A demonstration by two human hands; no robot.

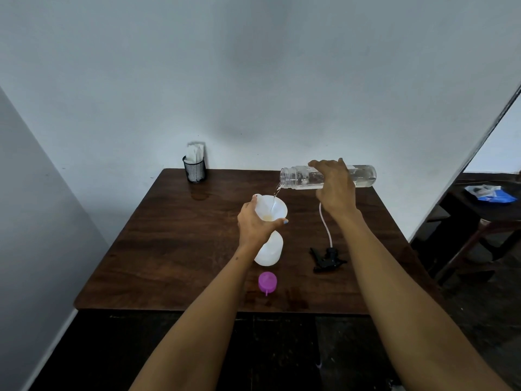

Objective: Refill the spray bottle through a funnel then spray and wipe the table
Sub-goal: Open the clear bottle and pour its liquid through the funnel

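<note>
We see a dark, wood-grained rectangular table (174,249) set against a pale wall. Above its far right part our right hand (335,187) wraps round a clear cylindrical water bottle (363,176) held on its side, open threaded mouth to the left, a thin stream falling into the white plastic funnel (275,207). Our left hand (256,224) curls about the funnel's cone, which sits in the neck of the translucent white spray bottle (270,251) standing upright near the table's middle. To its right lies the black trigger sprayer head (328,259), its pale dip tube curving away toward the far side. At the far left stands a black mesh cup (194,170) holding white paper. Near us rests a small round purple cap (267,282).
</note>
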